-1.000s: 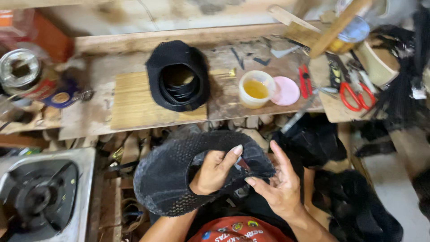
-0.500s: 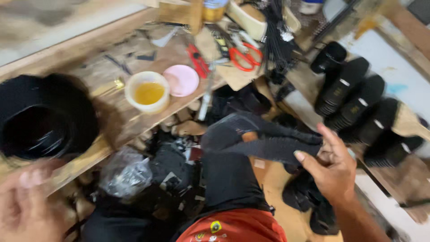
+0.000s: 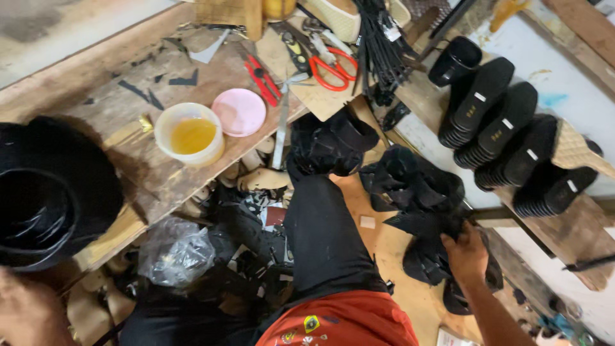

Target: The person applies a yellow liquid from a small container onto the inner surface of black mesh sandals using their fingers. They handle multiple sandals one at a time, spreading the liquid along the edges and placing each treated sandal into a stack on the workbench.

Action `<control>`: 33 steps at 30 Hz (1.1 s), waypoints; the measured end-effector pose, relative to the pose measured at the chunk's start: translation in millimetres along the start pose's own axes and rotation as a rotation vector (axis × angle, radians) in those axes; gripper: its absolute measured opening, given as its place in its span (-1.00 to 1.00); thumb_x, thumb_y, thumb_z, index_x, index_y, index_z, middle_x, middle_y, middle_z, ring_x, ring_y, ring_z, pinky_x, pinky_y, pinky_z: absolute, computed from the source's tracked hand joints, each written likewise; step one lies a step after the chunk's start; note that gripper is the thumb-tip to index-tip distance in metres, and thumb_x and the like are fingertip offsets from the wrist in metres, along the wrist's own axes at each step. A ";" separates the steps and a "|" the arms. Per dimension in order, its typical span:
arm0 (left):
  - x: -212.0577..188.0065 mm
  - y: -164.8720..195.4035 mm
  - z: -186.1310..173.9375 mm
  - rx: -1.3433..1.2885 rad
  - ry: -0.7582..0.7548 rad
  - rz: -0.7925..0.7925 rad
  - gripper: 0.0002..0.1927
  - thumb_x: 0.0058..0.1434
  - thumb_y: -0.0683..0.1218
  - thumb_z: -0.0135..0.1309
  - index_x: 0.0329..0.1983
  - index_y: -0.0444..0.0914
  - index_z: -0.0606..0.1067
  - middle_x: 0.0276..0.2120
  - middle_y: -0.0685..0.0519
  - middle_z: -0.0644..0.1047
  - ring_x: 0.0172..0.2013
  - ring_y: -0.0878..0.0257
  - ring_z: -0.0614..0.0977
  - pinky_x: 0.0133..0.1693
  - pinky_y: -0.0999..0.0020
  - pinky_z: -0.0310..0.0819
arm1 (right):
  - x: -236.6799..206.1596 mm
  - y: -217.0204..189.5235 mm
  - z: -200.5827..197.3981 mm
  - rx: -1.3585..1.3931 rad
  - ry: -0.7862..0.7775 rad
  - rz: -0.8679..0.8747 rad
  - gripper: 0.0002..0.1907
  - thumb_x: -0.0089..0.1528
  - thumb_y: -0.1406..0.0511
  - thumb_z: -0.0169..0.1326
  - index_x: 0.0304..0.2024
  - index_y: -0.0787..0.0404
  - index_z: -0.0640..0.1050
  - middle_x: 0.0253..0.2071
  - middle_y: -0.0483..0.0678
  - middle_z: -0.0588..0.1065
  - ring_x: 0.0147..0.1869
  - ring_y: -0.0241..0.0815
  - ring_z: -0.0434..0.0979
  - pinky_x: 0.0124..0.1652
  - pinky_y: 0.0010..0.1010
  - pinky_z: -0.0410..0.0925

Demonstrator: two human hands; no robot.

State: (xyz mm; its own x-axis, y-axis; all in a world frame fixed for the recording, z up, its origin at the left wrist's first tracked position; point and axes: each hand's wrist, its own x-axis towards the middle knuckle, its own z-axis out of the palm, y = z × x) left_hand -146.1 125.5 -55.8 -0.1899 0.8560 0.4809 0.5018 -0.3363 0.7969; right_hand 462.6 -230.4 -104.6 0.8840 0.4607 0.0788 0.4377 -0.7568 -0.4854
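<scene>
Head view: one long workbench [image 3: 96, 83] ran across the upper left of the frame, and one board [image 3: 576, 237] sloped down the right edge. At far left one big black hat mould [image 3: 54, 192] sat on the bench. On the board, five black soles [image 3: 506, 138] stood on edge in a row, touching one another, each with a small pale tag.

Lower centre right lay one heap of black uppers [image 3: 416, 198] on the tan floor, dull, crumpled, folded over each other. The right hand [image 3: 466, 256] was down on the near end of this heap, fingers curled into the black fabric, gripping a piece of it. The left hand [image 3: 25, 314] showed blurred in the lower left corner, near the mould; whether it held anything I could not tell.

One clear plastic bag [image 3: 176, 253] lay crumpled under the bench edge. On the bench stood one white cup [image 3: 190, 133] of yellow glue, with one pink lid [image 3: 239, 112] just beside it. At top centre lay one pair of red-handled scissors [image 3: 333, 64] and one red cutter [image 3: 262, 80], near each other.
</scene>
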 end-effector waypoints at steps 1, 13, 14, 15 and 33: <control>2.3 -3.4 1.3 -0.003 0.002 0.003 -0.72 0.64 -0.16 -0.12 0.22 -0.50 0.37 0.13 -0.19 0.46 0.15 0.16 0.48 0.28 0.32 0.33 | -10.7 5.5 6.2 0.009 -0.018 0.047 -0.18 0.08 0.12 0.31 0.35 0.22 0.37 -0.24 0.07 0.58 -0.20 -0.05 0.57 -0.14 -0.18 0.43; 9.7 26.5 11.8 0.062 0.058 -0.140 -0.69 0.57 -0.13 -0.09 0.26 -0.42 0.40 0.15 -0.18 0.46 0.18 0.06 0.48 0.26 0.18 0.30 | -39.1 -47.8 38.0 0.001 -0.626 0.222 -0.07 0.10 0.17 0.23 0.46 0.30 0.22 -0.11 0.16 0.58 -0.08 0.01 0.59 -0.04 -0.13 0.43; 11.6 32.6 12.8 0.015 0.079 -0.177 -0.69 0.55 -0.12 -0.08 0.24 -0.40 0.41 0.15 -0.16 0.47 0.19 0.08 0.48 0.25 0.20 0.31 | -28.1 -68.1 40.4 -0.012 -0.627 0.208 -0.09 0.11 0.19 0.22 0.46 0.31 0.23 -0.10 0.16 0.58 -0.06 0.00 0.59 -0.03 -0.15 0.43; 13.8 38.5 14.6 -0.035 0.097 -0.211 -0.68 0.53 -0.10 -0.07 0.23 -0.38 0.41 0.14 -0.15 0.48 0.19 0.09 0.49 0.24 0.23 0.31 | -19.1 -86.7 44.5 -0.022 -0.626 0.192 -0.11 0.13 0.20 0.22 0.46 0.32 0.23 -0.09 0.15 0.58 -0.05 -0.02 0.59 -0.02 -0.16 0.43; 59.8 66.3 -1.1 0.081 0.202 -0.316 -0.48 0.49 0.14 -0.07 0.17 -0.42 0.45 0.03 -0.25 0.51 0.07 -0.09 0.48 0.12 0.04 0.30 | 20.5 -206.9 70.7 0.709 -0.477 -0.575 -0.43 0.34 0.42 0.10 0.39 0.42 0.35 0.12 0.09 0.57 0.09 -0.25 0.55 0.05 -0.44 0.38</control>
State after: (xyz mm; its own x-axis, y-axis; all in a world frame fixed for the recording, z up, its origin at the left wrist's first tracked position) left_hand -125.1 153.9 26.2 -0.5047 0.8149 0.2850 0.4552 -0.0293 0.8899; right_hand 378.6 -31.6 -64.1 0.3461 0.9202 0.1827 0.4400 0.0128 -0.8979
